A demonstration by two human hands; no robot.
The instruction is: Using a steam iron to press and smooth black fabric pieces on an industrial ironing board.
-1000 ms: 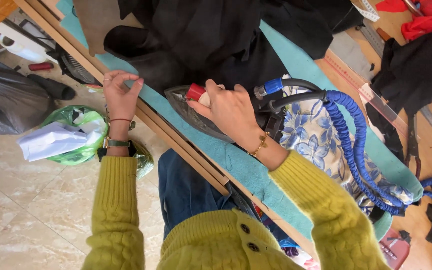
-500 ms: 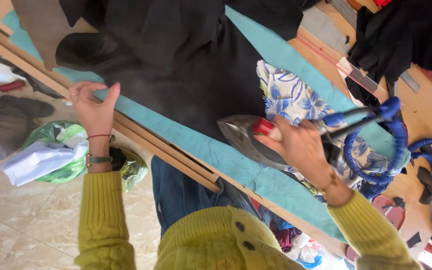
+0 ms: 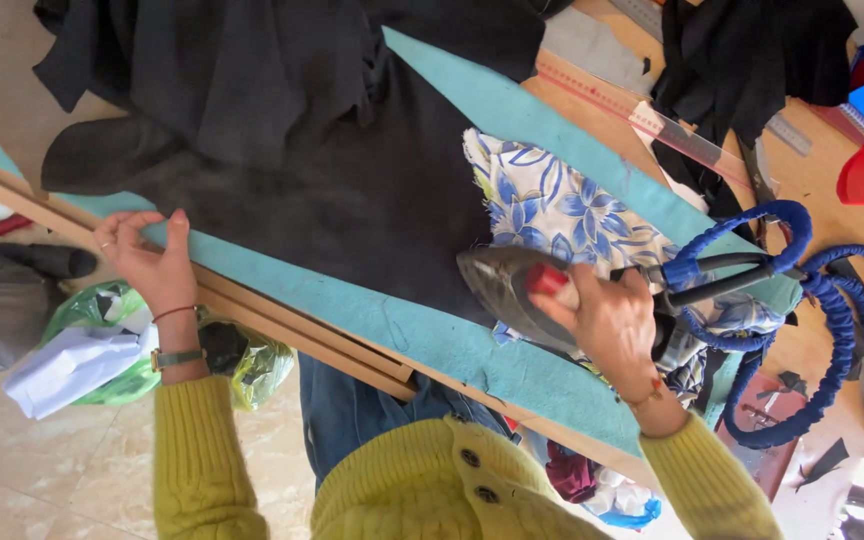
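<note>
Right hand (image 3: 607,320) has its fingers curled tight round the handle of a steam iron (image 3: 512,285), thumb up by the red knob (image 3: 547,279). The iron's nose points toward 9 o'clock and its soleplate sits at the edge of the black cloth (image 3: 352,190), half over the floral pad (image 3: 552,210) at 3 o'clock of the cloth. A blue hose (image 3: 832,300) loops off from the back of the iron toward 3 o'clock.

Left hand (image 3: 147,255) is over at 9 o'clock, fingertips pinching the cloth's hem flat on the teal board (image 3: 392,325), fingers mostly straight, not really gripping anything else. Just below it, at 6 o'clock, there's a green bag (image 3: 102,320) with white paper in it.

As for progress, I'd guess somewhere in the middle: the stretch between the hands lies pretty flat, but the cloth at 12 o'clock is bunched and folded, so plenty left.

Compared with half a second back, the iron has slid along toward 3 o'clock off the middle of the cloth, and the left hand has stayed put on the hem.
</note>
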